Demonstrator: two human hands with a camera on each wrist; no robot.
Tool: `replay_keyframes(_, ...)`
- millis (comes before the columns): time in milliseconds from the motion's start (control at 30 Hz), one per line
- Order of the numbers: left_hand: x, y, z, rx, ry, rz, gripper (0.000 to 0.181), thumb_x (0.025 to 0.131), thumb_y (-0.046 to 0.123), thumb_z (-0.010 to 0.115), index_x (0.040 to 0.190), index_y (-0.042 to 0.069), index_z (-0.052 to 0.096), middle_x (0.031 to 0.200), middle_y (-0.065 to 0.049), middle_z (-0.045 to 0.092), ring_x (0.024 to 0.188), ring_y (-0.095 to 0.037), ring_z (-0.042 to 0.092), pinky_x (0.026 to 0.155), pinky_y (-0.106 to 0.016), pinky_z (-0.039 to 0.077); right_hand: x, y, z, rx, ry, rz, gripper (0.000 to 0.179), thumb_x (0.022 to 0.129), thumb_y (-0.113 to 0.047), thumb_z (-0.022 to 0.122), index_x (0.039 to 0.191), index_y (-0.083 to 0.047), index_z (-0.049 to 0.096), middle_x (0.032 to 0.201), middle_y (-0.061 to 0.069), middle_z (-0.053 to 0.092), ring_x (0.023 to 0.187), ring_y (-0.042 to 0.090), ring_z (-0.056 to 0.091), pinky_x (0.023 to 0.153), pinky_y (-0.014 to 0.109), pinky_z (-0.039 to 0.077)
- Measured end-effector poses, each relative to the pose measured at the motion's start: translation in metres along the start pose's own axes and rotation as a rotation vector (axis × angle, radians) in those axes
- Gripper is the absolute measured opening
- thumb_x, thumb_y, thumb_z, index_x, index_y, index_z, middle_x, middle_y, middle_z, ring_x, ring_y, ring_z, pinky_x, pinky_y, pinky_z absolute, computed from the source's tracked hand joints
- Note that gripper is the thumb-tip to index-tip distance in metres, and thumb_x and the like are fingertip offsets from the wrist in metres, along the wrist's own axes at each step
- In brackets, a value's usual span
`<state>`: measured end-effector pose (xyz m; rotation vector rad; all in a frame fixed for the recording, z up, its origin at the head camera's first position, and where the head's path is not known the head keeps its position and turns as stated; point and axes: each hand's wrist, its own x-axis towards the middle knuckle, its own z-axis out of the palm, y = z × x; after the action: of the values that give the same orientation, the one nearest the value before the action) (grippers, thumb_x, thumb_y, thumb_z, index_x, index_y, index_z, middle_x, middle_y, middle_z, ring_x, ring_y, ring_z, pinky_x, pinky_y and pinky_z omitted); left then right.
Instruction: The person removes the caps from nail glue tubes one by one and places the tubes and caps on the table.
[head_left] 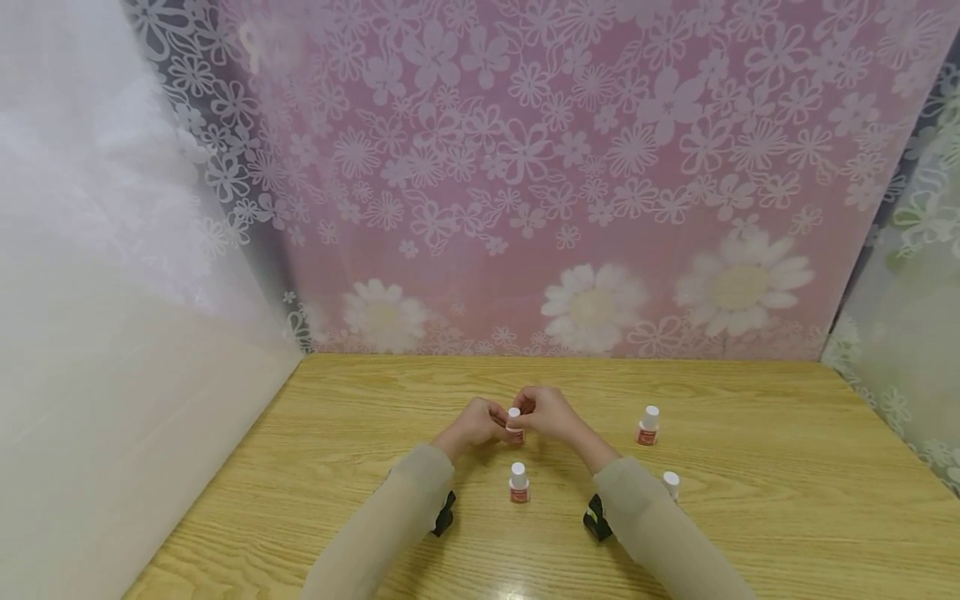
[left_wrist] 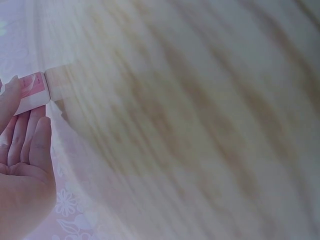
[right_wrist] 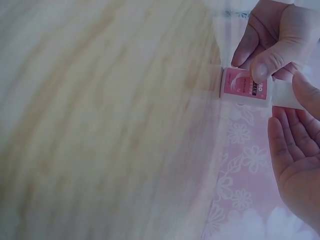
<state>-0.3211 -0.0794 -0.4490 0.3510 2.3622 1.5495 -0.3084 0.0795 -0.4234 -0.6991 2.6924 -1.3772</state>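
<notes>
Both hands meet at a small white glue bottle with a red-pink label and a white cap. My left hand grips the body, its thumb across the label in the right wrist view. My right hand pinches the cap between thumb and fingers. The bottle is upright in the head view, its base right at the tabletop. In the left wrist view, part of the label shows beyond the left thumb. Nearer the person, a second glue bottle stands capped between the forearms.
Another capped bottle stands to the right of the hands. One more bottle is partly hidden behind the right sleeve. The wooden table meets a pink flowered backdrop at the back, with pale sheets at both sides.
</notes>
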Motion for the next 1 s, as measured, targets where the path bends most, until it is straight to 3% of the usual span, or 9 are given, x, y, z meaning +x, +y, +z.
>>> replay_keyframes(700,-0.0001,-0.0020,-0.0004,0.012,0.014,-0.024,0.016,0.066,0.001,0.076,0.078,-0.003,0.066,0.073,-0.009,0.066,0.063,-0.009,0.054,0.058,-0.023,0.042,0.0007,0.0004,-0.0035,0.040,-0.089,-0.082,0.009,0.079,0.001,0.064,0.087,0.002,0.061,0.080,0.006,0.062,0.077,0.019,0.058,0.067,0.031,0.047)
replay_keyframes(1000,0.0018,-0.0023,-0.0036,0.041,0.001,0.017,0.017,0.063,0.006,0.079,0.071,0.002,0.066,0.067,-0.005,0.064,0.061,-0.012,0.054,0.056,-0.025,0.045,-0.0024,-0.0054,-0.0063,0.086,-0.120,-0.096,0.012,0.080,0.008,0.059,0.092,0.007,0.061,0.084,0.012,0.062,0.080,0.022,0.058,0.068,0.032,0.046)
